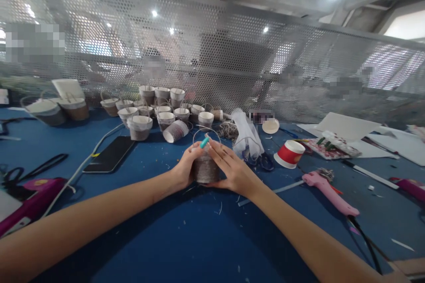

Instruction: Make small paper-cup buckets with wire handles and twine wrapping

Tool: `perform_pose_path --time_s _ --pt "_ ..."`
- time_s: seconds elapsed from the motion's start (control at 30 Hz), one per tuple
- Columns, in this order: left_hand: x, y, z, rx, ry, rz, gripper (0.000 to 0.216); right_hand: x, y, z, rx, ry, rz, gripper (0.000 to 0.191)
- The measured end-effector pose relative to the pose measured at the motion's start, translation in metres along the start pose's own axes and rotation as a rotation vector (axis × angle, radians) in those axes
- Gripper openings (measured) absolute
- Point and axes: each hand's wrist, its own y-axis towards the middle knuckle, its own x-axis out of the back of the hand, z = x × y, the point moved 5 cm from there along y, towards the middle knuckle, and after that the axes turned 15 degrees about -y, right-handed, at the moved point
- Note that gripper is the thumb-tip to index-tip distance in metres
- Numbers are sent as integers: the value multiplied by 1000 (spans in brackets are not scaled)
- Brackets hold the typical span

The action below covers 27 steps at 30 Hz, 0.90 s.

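Note:
A small twine-wrapped cup basket [205, 171] with a thin hoop handle stands on the blue table in front of me. My left hand [186, 166] grips its left side, the thumb with a teal nail lying at the rim. From the right, my right hand [234, 172] wraps round the basket, fingers over its upper edge and thumb low near the base. White material shows at the rim between my fingers. The inside of the basket is hidden by my hands.
Several similar cup baskets [140, 128] stand behind, one lying tipped. A black phone [110, 154] and purple glue gun [36, 194] lie left. Right are white mesh fabric [245, 135], blue-handled scissors [265, 162], a red-and-white paper cup [289, 154] and a pink glue gun [332, 193].

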Motion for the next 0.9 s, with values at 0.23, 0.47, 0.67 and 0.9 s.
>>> perform_pose_path --time_s 0.23,0.47,0.67,0.9 --pt "-4 2 -8 -75 102 -5 37 -4 -1 5 -66 -72 16 106" --pt "-4 1 -15 -163 157 48 43 -1 -5 -3 -411 196 -23 126" --pt "-2 3 -10 -158 277 132 46 -13 -14 -3 -470 430 33 108" --pt "11 4 -37 -649 607 -47 67 -14 -19 -7 -464 485 -41 97"
